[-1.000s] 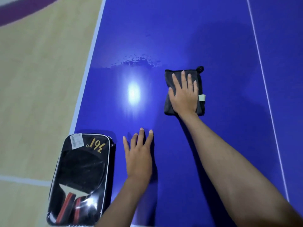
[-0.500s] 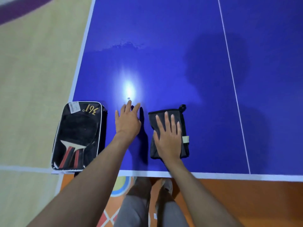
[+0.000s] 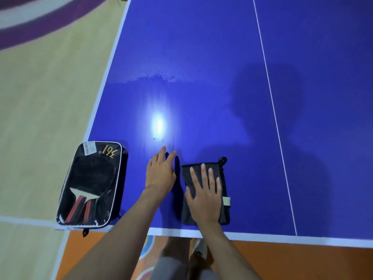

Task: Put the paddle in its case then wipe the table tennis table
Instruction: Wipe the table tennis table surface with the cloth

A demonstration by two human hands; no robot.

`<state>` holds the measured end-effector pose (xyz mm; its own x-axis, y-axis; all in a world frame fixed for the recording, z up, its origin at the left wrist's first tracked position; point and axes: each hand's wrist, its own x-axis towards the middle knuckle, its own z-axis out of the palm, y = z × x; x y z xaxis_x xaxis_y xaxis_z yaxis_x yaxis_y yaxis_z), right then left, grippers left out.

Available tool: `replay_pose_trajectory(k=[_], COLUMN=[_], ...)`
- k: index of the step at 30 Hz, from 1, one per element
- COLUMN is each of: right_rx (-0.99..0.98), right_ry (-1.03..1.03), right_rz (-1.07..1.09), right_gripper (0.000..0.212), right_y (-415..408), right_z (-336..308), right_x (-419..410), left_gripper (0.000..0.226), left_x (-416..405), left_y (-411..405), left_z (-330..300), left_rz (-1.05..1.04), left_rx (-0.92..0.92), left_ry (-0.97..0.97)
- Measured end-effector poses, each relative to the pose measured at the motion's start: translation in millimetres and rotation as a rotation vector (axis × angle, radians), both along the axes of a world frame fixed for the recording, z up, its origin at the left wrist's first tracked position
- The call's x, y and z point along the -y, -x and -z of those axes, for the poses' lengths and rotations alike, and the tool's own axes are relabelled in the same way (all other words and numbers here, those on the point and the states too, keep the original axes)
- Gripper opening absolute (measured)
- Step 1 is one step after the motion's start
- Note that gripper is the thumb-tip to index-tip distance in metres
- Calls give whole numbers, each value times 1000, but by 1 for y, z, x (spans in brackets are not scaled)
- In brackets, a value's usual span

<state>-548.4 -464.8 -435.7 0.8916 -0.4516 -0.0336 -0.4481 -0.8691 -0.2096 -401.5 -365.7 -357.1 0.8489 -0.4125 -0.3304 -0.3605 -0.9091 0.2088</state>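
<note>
**Cloth under the palm, paddles already zipped away**

A blue table tennis table fills most of the view, edged in white, standing on a sports floor of pale wood with orange at the near end and a purple arc far off to the left.

Nearest the person, just inside the near white end line, the right hand lies flat with its fingers spread wide on a folded dark grey cloth. It presses down rather than grips, which suits wiping: a flat palm keeps the whole fold in contact with the surface. A small loop shows at the cloth's far corner and a pale tag sticks out at its right edge.

Just beside it to the left, apart from the cloth, the left hand rests on bare table with fingers straight and holding nothing. It looks like a brace for leaning forward.

Further left, on the near left corner of the table, sits the black paddle case, marked "361°" in gold and carrying a white sticker. Through its clear front a paddle shows, black rubber with a red-and-black handle; two handles seem to lie side by side. The case appears closed, so I judge the first step done and wiping under way.

Beyond the hands a lamp's glare shines on the surface, and further on lies a ragged wet-looking edge, probably the limit of the wiped area.
</note>
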Motion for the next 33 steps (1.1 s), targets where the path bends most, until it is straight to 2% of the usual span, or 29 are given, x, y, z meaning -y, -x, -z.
replay_pose_trajectory(k=[9, 14, 21, 27, 33], right_rx=[39, 76, 112, 121, 108], right_ry=[53, 96, 118, 67, 50], right_rz=[88, 154, 126, 69, 33], right_gripper=[66, 63, 61, 61, 62], right_y=[-147, -233, -310, -309, -226], right_z=[2, 6, 6, 4, 7], right_x=[92, 143, 197, 204, 166], left_gripper=[69, 63, 75, 69, 47], left_x=[33, 40, 42, 40, 45], left_y=[-47, -55, -53, -58, -58], left_z=[21, 30, 40, 42, 33], left_rz=[75, 18, 96, 86, 28], left_rx=[-1, -44, 86, 105, 69], left_ry=[7, -2, -31, -62, -19])
